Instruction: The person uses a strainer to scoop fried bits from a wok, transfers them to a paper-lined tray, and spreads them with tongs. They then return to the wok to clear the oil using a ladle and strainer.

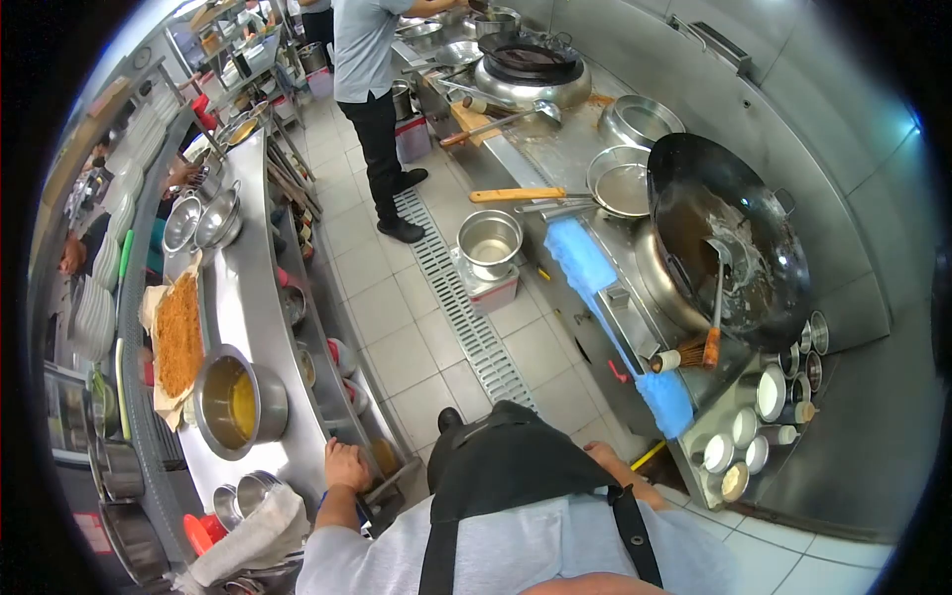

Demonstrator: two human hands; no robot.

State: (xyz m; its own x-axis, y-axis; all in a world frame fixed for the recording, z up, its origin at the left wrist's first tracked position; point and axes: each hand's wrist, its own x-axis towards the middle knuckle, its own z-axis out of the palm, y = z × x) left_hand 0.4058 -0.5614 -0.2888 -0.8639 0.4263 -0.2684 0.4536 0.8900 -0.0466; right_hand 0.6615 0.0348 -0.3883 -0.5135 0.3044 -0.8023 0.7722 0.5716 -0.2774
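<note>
My left hand (345, 465) rests at the edge of the long steel counter (299, 458), its fingers loosely stretched and nothing seen in them. Near it on the counter stand a deep metal pot (268, 402) with yellow liquid and several small steel bowls (226, 506) beside a rolled cloth (260, 531). My right hand (603, 455) hangs low beside my dark apron (516, 456); its fingers are mostly hidden. To its right is the stove, where a large black wok (684, 188) holds brownish liquid and a ladle (719, 297).
A co-worker (367, 59) stands at the farther stove. A metal pot (490, 243) sits low in the aisle beside a floor drain (466, 317). Blue cloths (580, 256) lie along the stove's edge. A tray of orange crumbs (178, 332) and several seasoning containers (746, 426) flank me.
</note>
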